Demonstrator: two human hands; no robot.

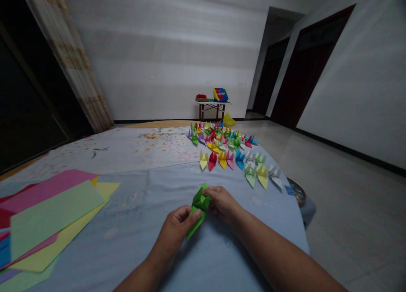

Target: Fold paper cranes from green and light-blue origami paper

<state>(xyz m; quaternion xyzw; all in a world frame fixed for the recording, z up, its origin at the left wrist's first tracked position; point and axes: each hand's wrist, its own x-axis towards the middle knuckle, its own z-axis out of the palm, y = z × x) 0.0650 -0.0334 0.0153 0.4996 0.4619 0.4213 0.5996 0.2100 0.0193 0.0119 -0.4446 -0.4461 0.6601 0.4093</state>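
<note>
A green origami crane (200, 202) with partly spread wings is held between both hands, a little above the cloth. My left hand (181, 224) pinches its lower wing, thumb on top. The fingers of my right hand (221, 201) close on its right side near the upper wing; their tips are partly hidden. Beyond the hands stands a row of folded paper cranes in several colours, among them a red crane (212, 160) and a blue crane (240, 159). Farther back is a dense cluster of cranes (218, 135).
Loose coloured paper sheets (57, 205) lie overlapped at the left of the round table, which has a pale blue cloth (123, 233). Past the right edge sits a round container (296, 190) on a stool. A small side table (212, 103) with a colourful box (220, 94) stands by the wall.
</note>
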